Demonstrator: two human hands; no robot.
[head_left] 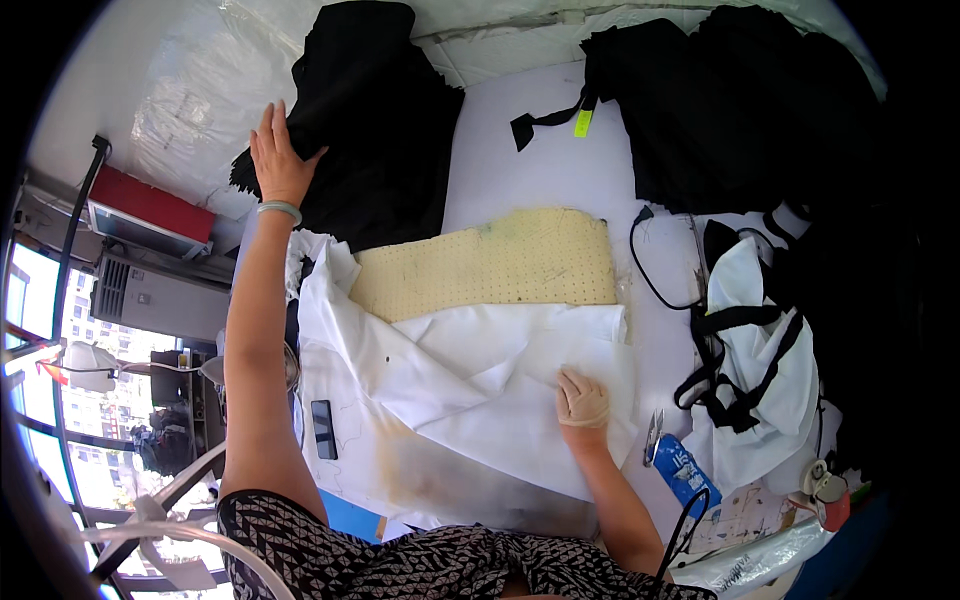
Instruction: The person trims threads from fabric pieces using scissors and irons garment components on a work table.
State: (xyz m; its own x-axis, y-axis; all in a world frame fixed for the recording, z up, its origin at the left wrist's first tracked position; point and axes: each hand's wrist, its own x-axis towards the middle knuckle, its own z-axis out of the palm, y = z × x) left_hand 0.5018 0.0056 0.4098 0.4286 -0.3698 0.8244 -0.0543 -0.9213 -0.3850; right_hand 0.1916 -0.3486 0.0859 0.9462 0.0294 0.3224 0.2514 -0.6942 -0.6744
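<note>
My left hand (282, 165) reaches far out at the upper left, fingers and thumb spread. It is over the edge of a pile of black fabric pieces (385, 130) with zigzag-cut edges. Whether the fingertips touch the pile I cannot tell. A pale green bangle circles that wrist. Down on a white cloth (470, 350) rests my right hand (582, 402), its fingers curled in and a beige band across it. Anything beneath those fingers is hidden. The white cloth lies in loose folds over part of a yellow perforated pad (500, 262).
A dark phone (323, 430) lies left of the cloth. To the right are metal thread snips (653, 438), a blue packet (687, 474) and a black cable (648, 270). Black fabric (740, 110) is heaped at the far right, with white cloth and black straps (750, 370) nearer.
</note>
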